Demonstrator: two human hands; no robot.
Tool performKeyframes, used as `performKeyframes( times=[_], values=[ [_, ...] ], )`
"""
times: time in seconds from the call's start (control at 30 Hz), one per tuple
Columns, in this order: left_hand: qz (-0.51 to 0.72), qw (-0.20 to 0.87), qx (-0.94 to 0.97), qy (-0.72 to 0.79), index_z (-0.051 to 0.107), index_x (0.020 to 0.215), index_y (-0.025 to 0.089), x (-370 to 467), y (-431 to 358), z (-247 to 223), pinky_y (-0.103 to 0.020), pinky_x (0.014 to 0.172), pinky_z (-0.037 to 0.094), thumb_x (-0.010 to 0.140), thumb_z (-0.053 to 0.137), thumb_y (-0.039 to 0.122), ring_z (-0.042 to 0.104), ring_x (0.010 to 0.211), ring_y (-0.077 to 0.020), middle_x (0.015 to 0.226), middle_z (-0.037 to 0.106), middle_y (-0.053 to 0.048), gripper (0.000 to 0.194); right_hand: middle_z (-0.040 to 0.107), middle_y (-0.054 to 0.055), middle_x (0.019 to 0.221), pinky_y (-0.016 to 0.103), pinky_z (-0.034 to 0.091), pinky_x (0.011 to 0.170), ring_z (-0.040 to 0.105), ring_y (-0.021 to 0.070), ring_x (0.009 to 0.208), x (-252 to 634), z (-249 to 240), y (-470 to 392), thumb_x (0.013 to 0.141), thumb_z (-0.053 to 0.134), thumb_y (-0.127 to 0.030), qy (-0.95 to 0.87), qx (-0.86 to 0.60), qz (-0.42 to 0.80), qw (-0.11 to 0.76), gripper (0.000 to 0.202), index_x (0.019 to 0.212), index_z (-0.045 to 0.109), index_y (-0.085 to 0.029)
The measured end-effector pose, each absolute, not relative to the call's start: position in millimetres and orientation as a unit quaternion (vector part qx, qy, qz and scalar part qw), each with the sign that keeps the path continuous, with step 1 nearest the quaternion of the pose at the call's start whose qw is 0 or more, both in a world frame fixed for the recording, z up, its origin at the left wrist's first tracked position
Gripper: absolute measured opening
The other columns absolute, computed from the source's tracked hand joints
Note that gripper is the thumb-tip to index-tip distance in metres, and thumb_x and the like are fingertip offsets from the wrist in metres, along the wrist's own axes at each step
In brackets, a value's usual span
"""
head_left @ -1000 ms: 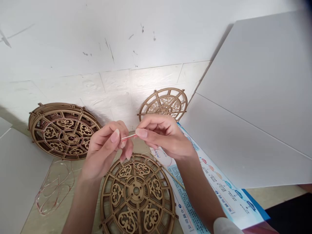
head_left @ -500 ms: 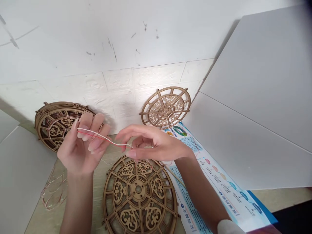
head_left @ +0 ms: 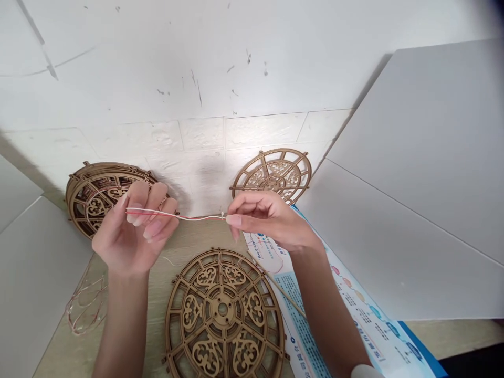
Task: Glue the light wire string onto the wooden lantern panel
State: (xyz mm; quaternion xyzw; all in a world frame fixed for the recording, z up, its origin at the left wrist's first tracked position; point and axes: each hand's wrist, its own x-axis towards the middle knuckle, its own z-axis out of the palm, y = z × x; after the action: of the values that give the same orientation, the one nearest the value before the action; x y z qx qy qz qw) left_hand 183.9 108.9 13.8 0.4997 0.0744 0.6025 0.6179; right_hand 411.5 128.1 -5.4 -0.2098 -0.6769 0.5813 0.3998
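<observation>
Head view: I have the red and white wires (head_left: pixel 192 218) strung nearly level between two hands, a little left of the frame's middle. The left hand (head_left: pixel 128 236) is half open — thumb and forefinger nip one end of the wires, the other fingers curl loosely behind. The right hand (head_left: pixel 271 223) is nearly closed, thumb and fingertips pinched on the wires' other visible end. Below them, at bottom centre, I see an openwork brown disc (head_left: pixel 214 315) lying flat, a thin stick (head_left: pixel 289 297) slanting past its right edge over a printed sheet (head_left: pixel 366 328). A stack of similar discs (head_left: pixel 95 207) leans at centre left, partly behind the left hand; a single disc (head_left: pixel 271 186) leans against the wall (head_left: pixel 205 136) right of centre. Loose wire loops (head_left: pixel 81 331) lie lower left.
</observation>
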Motion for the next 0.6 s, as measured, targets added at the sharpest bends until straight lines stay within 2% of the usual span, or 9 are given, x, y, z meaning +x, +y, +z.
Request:
performKeyframes(
  times=[0.1, 0.27, 0.47, 0.6],
  values=[
    [0.608, 0.617, 0.495, 0.074, 0.034, 0.060, 0.013, 183.1, 110.6, 13.6, -0.013, 0.036, 0.018, 0.083, 0.069, 0.032, 0.019, 0.046, -0.0010, 0.058, 0.008, 0.001, 0.047, 0.053, -0.003, 0.059, 0.019, 0.025, 0.046, 0.040, 0.0032, 0.052, 412.1, -6.1, 129.2, 0.083, 0.079, -0.031, -0.683, -0.205, 0.557, 0.426, 0.024, 0.080, 0.066, -0.011],
    [0.612, 0.648, 0.448, 0.065, 0.039, 0.061, 0.013, 183.0, 114.6, 12.1, -0.011, 0.038, 0.023, 0.082, 0.070, 0.027, 0.021, 0.048, -0.0002, 0.059, 0.014, 0.002, 0.040, 0.039, -0.005, 0.056, 0.022, 0.013, 0.045, 0.025, 0.0038, 0.050, 412.6, -4.6, 125.7, 0.089, 0.072, -0.039, -0.675, -0.195, 0.557, 0.442, 0.028, 0.089, 0.073, -0.011],
    [0.616, 0.666, 0.416, 0.062, 0.050, 0.066, 0.014, 178.0, 119.4, 9.6, -0.013, 0.043, 0.035, 0.077, 0.075, 0.020, 0.039, 0.051, -0.0019, 0.060, 0.033, 0.002, 0.027, 0.032, -0.007, 0.053, 0.024, 0.012, 0.047, 0.020, 0.0040, 0.050, 413.1, -1.9, 118.2, 0.094, 0.066, -0.037, -0.695, -0.238, 0.508, 0.449, 0.027, 0.096, 0.074, -0.011],
    [0.630, 0.627, 0.443, 0.116, 0.049, 0.066, 0.013, 175.8, 120.6, 11.6, -0.015, 0.045, 0.039, 0.077, 0.076, 0.026, 0.043, 0.053, -0.0026, 0.061, 0.036, 0.002, 0.033, 0.026, -0.008, 0.052, 0.024, 0.014, 0.047, 0.019, 0.0037, 0.049, 409.4, -0.8, 113.8, 0.091, 0.068, -0.033, -0.730, -0.267, 0.424, 0.465, 0.023, 0.091, 0.074, -0.011]
  ],
)
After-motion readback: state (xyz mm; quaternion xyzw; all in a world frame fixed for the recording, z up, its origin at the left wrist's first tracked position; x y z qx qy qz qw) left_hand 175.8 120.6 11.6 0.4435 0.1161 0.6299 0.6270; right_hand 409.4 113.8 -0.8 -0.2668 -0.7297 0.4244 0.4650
